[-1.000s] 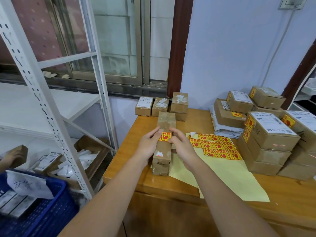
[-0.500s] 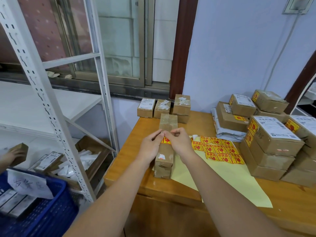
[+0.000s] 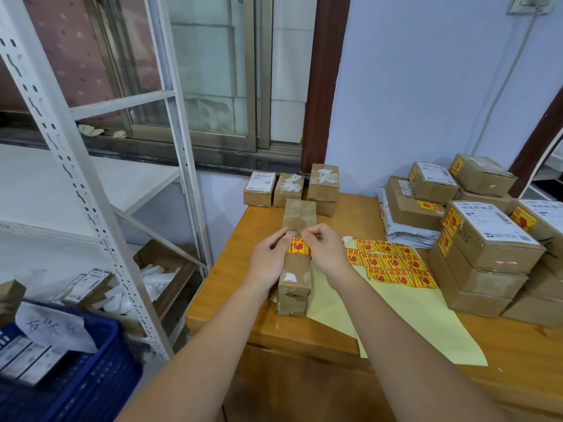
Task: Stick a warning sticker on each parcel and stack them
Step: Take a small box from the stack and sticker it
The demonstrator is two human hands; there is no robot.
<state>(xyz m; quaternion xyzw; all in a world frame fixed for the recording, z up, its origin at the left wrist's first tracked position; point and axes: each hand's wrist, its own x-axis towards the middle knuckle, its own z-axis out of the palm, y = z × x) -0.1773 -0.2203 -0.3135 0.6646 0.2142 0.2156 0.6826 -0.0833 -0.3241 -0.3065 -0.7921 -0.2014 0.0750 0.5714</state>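
Wooden desk carries the long brown cardboard parcel, lying lengthways near its left edge beside the yellow backing sheet. Both hands have closed in from the parcel's flanks: left hand and right hand now curl fingertips over the yellow-and-red warning sticker, pressing it flat. Sticking looks nearly complete; stacking not yet done

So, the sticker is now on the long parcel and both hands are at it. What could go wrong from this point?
1. The warning sticker lies across the top of the long parcel; the left hand and right hand work only at its far edge, so the near edge may stay unpressed and lift.
2. The long parcel rests on a second box near the table edge; hard pressing might shift them.
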